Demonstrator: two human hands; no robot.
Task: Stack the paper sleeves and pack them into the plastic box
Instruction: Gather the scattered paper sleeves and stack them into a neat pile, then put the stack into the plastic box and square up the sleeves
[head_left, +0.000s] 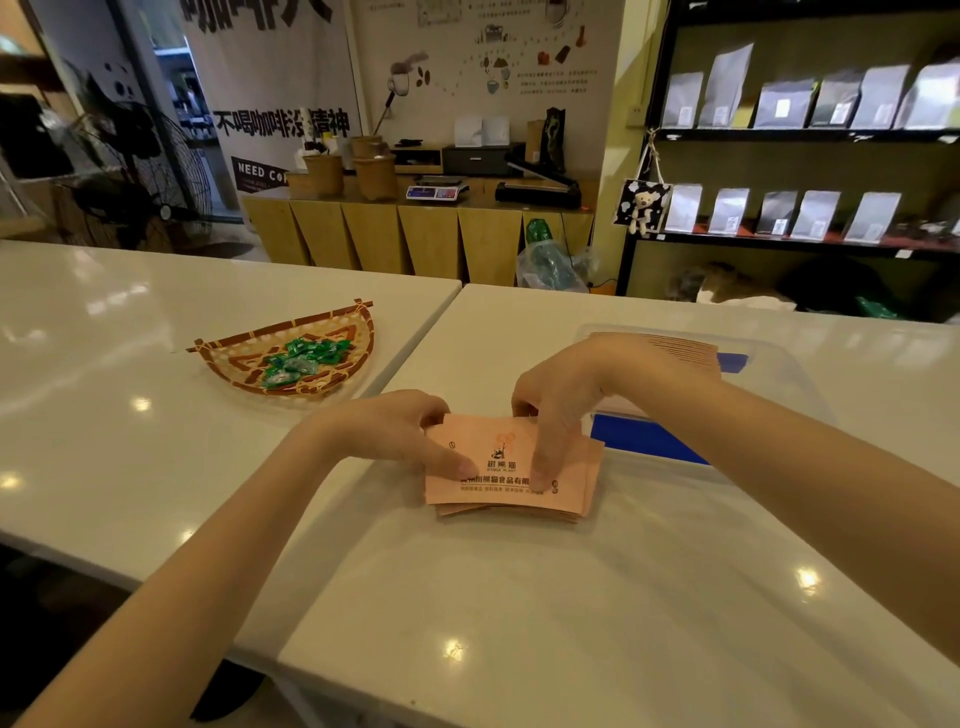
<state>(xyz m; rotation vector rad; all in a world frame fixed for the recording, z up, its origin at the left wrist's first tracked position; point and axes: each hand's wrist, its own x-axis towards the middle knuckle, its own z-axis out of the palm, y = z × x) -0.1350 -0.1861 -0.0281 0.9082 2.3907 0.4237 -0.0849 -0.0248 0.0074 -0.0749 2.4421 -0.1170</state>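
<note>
A small pile of pink paper sleeves with printed logos lies on the white counter in front of me, its edges slightly fanned out. My left hand pinches the pile's left edge with thumb on top. My right hand presses on the top sleeve from above and grips its right part. Just to the right stands the clear plastic box with blue clips, and a row of brownish sleeves rests inside it at the back, partly hidden by my right wrist.
A woven bamboo basket with green wrapped candies sits on the left counter. A gap runs between the two white counters. Behind are a wooden sideboard with a scale, and shelves of pouches at right.
</note>
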